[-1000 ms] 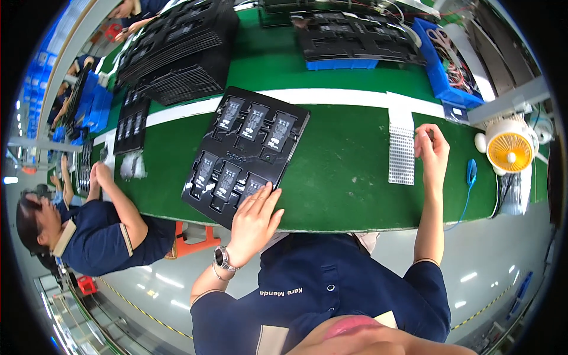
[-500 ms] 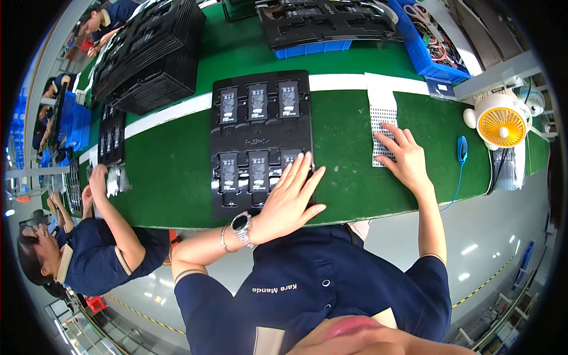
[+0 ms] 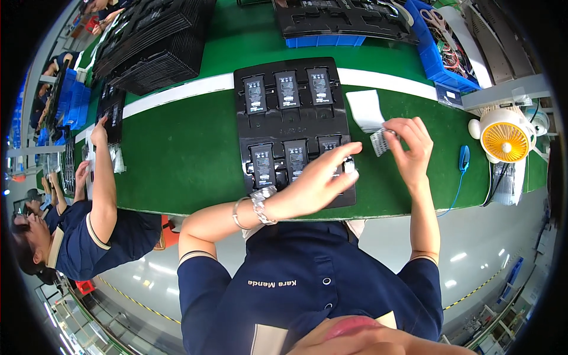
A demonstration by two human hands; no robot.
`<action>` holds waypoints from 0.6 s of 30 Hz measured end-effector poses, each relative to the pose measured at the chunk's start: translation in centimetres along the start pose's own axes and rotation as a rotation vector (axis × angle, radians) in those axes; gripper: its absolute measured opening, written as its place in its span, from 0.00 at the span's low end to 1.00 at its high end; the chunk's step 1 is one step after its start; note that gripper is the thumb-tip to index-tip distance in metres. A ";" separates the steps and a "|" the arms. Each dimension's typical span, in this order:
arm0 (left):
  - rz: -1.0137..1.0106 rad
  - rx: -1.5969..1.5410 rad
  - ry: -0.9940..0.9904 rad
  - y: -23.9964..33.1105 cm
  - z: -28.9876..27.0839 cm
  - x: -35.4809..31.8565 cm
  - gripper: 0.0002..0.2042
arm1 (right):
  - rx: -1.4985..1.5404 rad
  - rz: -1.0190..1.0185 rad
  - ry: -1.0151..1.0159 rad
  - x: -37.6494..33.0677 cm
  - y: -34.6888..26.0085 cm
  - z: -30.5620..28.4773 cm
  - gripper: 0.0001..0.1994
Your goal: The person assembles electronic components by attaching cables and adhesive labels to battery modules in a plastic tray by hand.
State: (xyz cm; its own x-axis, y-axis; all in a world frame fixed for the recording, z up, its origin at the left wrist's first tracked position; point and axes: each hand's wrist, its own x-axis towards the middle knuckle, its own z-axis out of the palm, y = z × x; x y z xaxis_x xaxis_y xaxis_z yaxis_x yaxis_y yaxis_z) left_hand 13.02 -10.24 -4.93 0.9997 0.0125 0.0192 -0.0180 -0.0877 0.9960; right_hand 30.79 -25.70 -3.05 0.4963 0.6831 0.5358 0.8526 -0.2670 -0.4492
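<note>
We judge the white, oblong, dark-gridded paper-like sheet [image 3: 367, 118], right of the black rectangular plastic tray [image 3: 290, 129], light and flexible, best edge-held; our right grip [image 3: 411, 145] pinches it, our left grip [image 3: 315, 186] spreads wide.

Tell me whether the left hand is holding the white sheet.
No, the right hand holds the white sheet between thumb and fingers.
</note>
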 end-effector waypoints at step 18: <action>-0.224 -0.362 0.289 -2.0 -8.7 -1.9 0.16 | 0.684 0.369 -0.357 3.6 -8.8 5.2 0.09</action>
State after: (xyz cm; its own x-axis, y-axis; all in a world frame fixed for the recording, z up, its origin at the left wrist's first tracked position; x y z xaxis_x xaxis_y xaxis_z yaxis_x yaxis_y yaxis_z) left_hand 11.08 -1.43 -6.19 0.9358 0.2706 -0.2261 0.1418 0.2981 0.9439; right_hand 24.23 -17.35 -0.90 0.5436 0.8369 0.0645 0.3027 -0.1237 -0.9450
